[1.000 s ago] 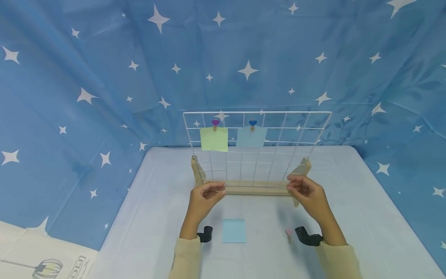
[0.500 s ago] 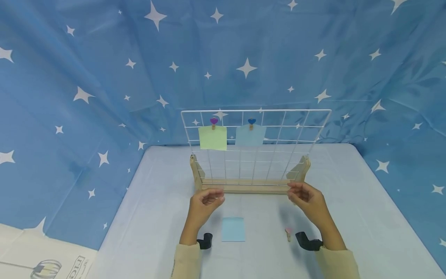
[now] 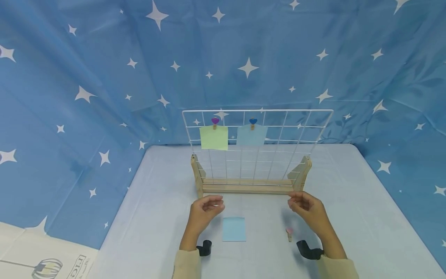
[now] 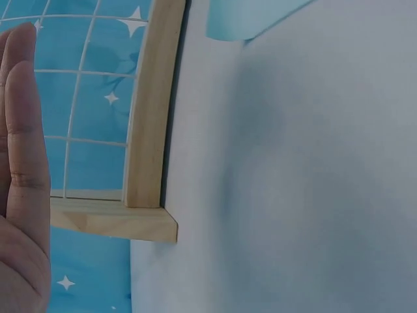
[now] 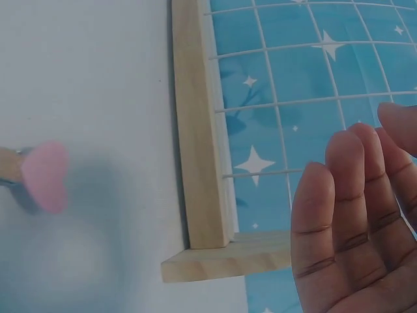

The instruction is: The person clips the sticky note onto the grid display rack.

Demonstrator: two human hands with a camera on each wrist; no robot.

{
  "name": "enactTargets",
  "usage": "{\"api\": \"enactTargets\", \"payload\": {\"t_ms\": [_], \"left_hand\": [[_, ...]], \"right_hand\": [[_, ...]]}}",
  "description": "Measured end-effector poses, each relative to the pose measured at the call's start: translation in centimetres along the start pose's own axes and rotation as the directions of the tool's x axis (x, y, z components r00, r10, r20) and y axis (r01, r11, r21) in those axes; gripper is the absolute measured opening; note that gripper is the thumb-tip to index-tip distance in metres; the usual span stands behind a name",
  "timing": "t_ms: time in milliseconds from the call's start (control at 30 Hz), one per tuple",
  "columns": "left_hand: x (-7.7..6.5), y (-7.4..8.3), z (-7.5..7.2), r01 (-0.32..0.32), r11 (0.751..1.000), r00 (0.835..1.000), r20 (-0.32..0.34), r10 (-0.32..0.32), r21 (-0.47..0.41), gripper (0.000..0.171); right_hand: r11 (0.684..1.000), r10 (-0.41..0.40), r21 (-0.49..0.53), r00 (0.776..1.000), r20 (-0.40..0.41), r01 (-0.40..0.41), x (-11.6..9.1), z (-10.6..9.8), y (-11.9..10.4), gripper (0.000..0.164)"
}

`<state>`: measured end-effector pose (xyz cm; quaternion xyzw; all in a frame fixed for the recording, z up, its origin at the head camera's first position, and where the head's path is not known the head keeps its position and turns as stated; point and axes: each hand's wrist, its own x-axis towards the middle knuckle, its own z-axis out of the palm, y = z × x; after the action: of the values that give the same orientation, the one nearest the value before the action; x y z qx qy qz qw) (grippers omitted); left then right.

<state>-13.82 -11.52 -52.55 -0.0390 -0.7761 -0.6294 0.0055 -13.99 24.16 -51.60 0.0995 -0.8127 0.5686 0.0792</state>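
My left hand hovers in front of the left end of a white wire grid rack, its fingers loosely bent with nothing in them. On the other side my right hand is held the same way, also holding nothing, near the rack's right foot. Between the hands, a blue sticky note lies on the table. A small wooden clothespin with a pink heart lies near my right hand; the right wrist view shows its pink heart up close.
A green note and a blue note hang on the grid under a purple heart clip and a blue heart clip. The rack's wooden base stands on the white table. Behind is a blue starry cloth.
Both hands have drawn back from the lower edge of the rack toward the person. The notes, clips and pink clothespin stay where they were.
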Motion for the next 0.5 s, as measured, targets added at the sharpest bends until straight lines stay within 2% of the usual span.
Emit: {"api": "enactTargets", "payload": {"t_ms": [167,333,500], "left_hand": [[-0.5,-0.5,-0.1,0.029,0.999,0.999,0.014,-0.029,0.031,0.038],[-0.8,-1.1,-0.3,0.055,0.998,0.998,0.022,-0.056,0.032,0.035],[-1.4,0.7,-0.6,0.099,0.994,0.994,0.04,-0.1,0.044,0.028]], "right_hand": [[0.999,0.036,-0.015,0.999,0.005,-0.036,-0.7,0.0,0.2,0.024],[0.999,0.034,-0.02,0.999,0.019,-0.033,-1.2,-0.1,0.7,0.024],[0.998,0.055,-0.027,0.997,0.056,-0.054,-1.6,-0.2,1.7,0.026]]}}
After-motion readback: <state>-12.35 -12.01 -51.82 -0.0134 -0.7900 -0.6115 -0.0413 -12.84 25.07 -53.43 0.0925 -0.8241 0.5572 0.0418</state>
